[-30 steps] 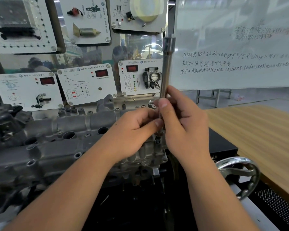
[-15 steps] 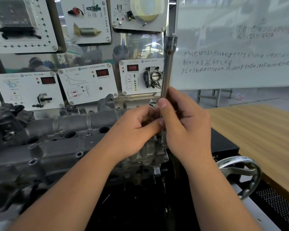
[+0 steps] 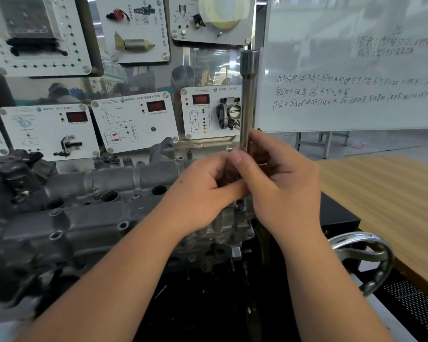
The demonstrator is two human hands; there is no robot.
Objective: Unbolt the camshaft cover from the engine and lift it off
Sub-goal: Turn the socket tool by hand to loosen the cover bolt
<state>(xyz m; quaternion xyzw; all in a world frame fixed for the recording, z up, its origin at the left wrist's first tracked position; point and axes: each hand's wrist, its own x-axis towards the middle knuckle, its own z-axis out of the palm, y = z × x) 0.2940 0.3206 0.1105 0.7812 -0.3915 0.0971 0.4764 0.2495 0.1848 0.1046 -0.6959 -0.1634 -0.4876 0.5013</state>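
Hands (image 3: 279,183) unmoved on upright extension bar (image 3: 248,99); grip unchanged

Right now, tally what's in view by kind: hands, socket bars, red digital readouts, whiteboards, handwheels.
Hands: 2, left hand and right hand
socket bar: 1
red digital readouts: 3
whiteboard: 1
handwheel: 1
Total: 8
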